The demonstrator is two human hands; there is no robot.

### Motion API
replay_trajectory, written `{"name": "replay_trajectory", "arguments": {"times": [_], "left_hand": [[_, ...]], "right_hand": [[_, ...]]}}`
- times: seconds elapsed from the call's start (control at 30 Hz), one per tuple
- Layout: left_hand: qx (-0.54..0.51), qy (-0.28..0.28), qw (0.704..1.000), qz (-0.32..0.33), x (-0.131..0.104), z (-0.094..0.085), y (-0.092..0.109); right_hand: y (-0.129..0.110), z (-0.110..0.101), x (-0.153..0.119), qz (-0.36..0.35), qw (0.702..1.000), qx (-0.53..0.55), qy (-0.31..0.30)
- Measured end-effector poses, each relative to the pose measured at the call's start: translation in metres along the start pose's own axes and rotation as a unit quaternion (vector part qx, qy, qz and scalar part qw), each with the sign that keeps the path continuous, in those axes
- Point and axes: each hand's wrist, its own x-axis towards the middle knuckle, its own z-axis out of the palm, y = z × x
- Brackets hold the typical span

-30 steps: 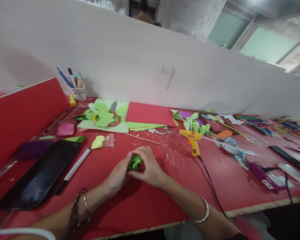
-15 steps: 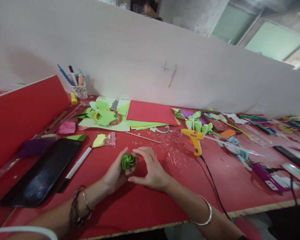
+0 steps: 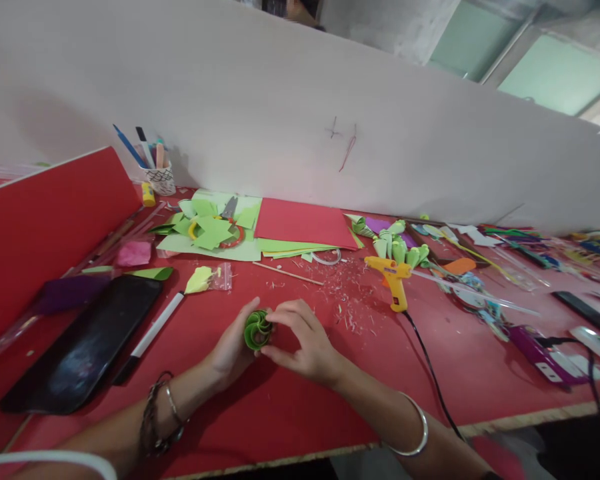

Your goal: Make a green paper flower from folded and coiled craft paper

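A green paper swirl flower (image 3: pixel 256 329) of curled strips sits in my left hand (image 3: pixel 233 353), with my fingers and thumb closed around it. On its right side, the thumb and forefinger of my right hand (image 3: pixel 305 343) rest against the edge and grip it. Part of the flower is hidden by those fingers. Both hands are just above the red tabletop (image 3: pixel 275 413). To the left lies a white marker (image 3: pixel 155 330) with a black cap, and beside its tip a pale yellow-green paper piece (image 3: pixel 199 280).
A yellow glue gun (image 3: pixel 393 280) with a black cord lies to the right, near paper scraps. Behind are green paper cutouts (image 3: pixel 213 233) with scissors (image 3: pixel 230 208), a red sheet (image 3: pixel 303 223) and rolled green paper buds (image 3: pixel 397 248). A black pouch (image 3: pixel 85 347) lies at left.
My right thumb and forefinger have closed in from a wider spread onto the flower's right edge. My left hand still holds the flower, which is turned slightly.
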Motion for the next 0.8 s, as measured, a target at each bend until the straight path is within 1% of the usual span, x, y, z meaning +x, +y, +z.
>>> {"name": "replay_trajectory", "arguments": {"times": [0.1, 0.23, 0.33, 0.53, 0.6, 0.67, 0.73, 0.77, 0.8], "left_hand": [[-0.048, 0.001, 0.999, -0.014, 0.000, 0.000, 0.000], [-0.065, 0.013, 0.998, -0.009, -0.001, 0.002, 0.001], [-0.060, 0.015, 0.998, -0.002, -0.002, 0.003, 0.001], [-0.020, -0.019, 0.999, 0.015, -0.002, 0.001, -0.002], [0.018, -0.021, 0.999, 0.043, -0.001, 0.000, -0.003], [0.081, -0.008, 0.992, 0.101, 0.001, -0.003, -0.001], [0.165, -0.014, 0.971, 0.173, 0.002, -0.009, 0.005], [0.212, -0.027, 0.954, 0.209, 0.003, -0.012, 0.009], [0.266, -0.056, 0.933, 0.234, 0.003, -0.016, 0.013]], "right_hand": [[0.000, 0.000, 0.000, -0.018, 1.000, 0.001, 0.024], [0.002, 0.001, -0.001, 0.003, 1.000, 0.003, 0.020], [0.003, 0.002, -0.001, 0.014, 1.000, 0.003, 0.019], [0.005, 0.002, -0.001, 0.030, 1.000, 0.005, 0.000], [0.005, 0.001, -0.001, 0.031, 0.999, 0.010, -0.003], [0.005, -0.001, 0.000, 0.032, 0.999, 0.012, -0.005], [0.006, -0.002, 0.000, 0.038, 0.999, 0.011, -0.006], [0.006, -0.003, -0.001, 0.042, 0.999, 0.012, -0.007], [0.007, -0.004, -0.001, 0.047, 0.999, 0.012, -0.006]]}}
